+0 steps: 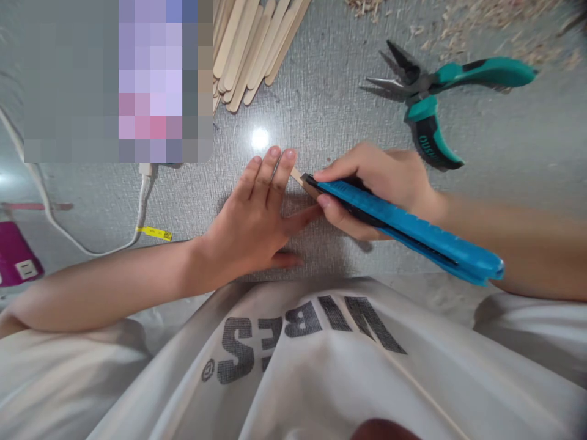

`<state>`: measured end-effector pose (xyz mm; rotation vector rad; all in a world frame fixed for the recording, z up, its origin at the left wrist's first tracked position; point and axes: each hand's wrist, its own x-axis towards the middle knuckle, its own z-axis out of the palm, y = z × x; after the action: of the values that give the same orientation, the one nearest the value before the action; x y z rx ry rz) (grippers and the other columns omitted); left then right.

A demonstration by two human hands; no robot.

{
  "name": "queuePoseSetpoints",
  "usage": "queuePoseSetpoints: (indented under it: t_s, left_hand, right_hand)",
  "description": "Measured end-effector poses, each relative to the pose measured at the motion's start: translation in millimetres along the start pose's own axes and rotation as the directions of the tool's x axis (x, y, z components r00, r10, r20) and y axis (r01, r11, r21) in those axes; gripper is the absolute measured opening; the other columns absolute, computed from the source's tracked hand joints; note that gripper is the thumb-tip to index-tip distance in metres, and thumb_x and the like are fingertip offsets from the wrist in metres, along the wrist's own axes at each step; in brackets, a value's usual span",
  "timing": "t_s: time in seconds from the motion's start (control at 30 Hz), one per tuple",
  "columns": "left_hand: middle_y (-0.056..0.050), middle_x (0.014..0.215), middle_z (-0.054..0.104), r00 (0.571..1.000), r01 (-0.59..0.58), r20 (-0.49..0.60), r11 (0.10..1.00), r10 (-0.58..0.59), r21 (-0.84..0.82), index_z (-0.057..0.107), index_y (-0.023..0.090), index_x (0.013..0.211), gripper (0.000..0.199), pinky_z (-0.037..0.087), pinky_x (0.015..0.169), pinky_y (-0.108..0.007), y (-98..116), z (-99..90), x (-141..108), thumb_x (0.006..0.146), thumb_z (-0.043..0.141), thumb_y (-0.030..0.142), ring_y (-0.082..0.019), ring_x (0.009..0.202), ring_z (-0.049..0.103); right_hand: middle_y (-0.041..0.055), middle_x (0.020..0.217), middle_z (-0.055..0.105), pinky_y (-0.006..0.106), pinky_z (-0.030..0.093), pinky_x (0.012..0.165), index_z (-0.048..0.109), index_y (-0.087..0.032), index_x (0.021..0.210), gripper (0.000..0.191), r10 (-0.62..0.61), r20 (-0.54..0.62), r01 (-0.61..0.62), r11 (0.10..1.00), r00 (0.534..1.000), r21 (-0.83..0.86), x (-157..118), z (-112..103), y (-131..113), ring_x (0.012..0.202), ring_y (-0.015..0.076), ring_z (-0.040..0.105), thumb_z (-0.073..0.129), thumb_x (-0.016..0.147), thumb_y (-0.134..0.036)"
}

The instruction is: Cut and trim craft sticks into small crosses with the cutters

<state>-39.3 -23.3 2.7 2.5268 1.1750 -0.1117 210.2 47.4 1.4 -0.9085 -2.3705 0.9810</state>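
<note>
My left hand lies palm down on the grey table, its fingers reaching forward and its index finger angled to the right. It holds a thin wooden craft stick against the surface; most of the stick is hidden by my fingers. In my right hand is a blue utility knife, gripped near its front end. The knife's tip meets the stick just right of my left fingertips. How far its blade is out cannot be made out.
Several wooden craft sticks lie piled at the top. Teal-and-black pliers rest with jaws apart at upper right, near wood shavings. A white cable with a yellow tag runs to a blurred-out area; a purple object sits far left.
</note>
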Motion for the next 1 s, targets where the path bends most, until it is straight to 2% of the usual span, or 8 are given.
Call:
queuePoseSetpoints:
  t_s: [0.1,0.37,0.57,0.77,1.0]
  left_hand:
    - [-0.019,0.198,0.018,1.000,0.012,0.005,1.000,-0.012,0.007,0.021,0.026,0.188,0.117,0.026,0.146,-0.073,2.5,-2.3,0.2,0.097,0.078,0.071,-0.055,0.182,0.022]
    - [-0.018,0.198,0.020,1.000,0.024,-0.002,1.000,-0.024,-0.008,0.019,0.028,0.190,0.116,0.027,0.146,-0.073,5.8,-7.0,-0.3,0.098,0.079,0.068,-0.054,0.181,0.024]
    - [-0.018,0.198,0.020,0.999,0.036,0.013,0.999,-0.036,-0.019,0.024,0.028,0.189,0.118,0.027,0.147,-0.072,6.8,-8.3,-0.3,0.094,0.084,0.066,-0.055,0.181,0.023]
    - [-0.017,0.198,0.021,0.999,0.029,0.030,0.999,-0.029,-0.021,0.022,0.030,0.189,0.115,0.028,0.146,-0.073,6.3,-10.3,-0.4,0.096,0.082,0.064,-0.055,0.181,0.023]
    - [-0.017,0.197,0.023,0.999,0.023,0.024,1.000,-0.023,-0.007,0.023,0.030,0.189,0.113,0.030,0.145,-0.072,6.0,-12.3,-0.1,0.098,0.080,0.064,-0.054,0.181,0.026]
  right_hand:
    - [-0.0077,0.071,0.070,0.034,0.055,0.057,0.061,-0.032,0.114,0.016,-0.031,0.014,0.031,1.000,0.999,-0.006,-0.1,-0.2,1.4,0.054,0.0186,0.068,0.063,0.099,-0.027]
    - [-0.0033,0.075,0.073,0.041,0.059,0.062,0.063,-0.034,0.116,0.014,0.032,0.096,-0.027,0.998,0.995,-0.060,-4.1,-1.5,3.7,0.060,0.0238,0.071,0.062,0.102,-0.033]
    - [-0.0065,0.075,0.074,0.036,0.053,0.056,0.060,-0.034,0.119,0.024,-0.136,0.005,0.136,0.988,0.991,-0.072,-4.6,-0.2,7.0,0.056,0.0206,0.070,0.066,0.099,-0.023]
    - [-0.0064,0.077,0.076,0.037,0.056,0.055,0.059,-0.035,0.118,0.018,-0.134,0.039,0.138,0.983,0.990,-0.124,-6.4,-0.7,8.8,0.056,0.0211,0.071,0.063,0.102,-0.028]
    - [-0.0075,0.078,0.076,0.033,0.053,0.050,0.056,-0.035,0.120,0.028,-0.255,-0.021,0.249,0.955,0.967,-0.160,-5.5,0.8,11.2,0.056,0.0191,0.072,0.066,0.098,-0.020]
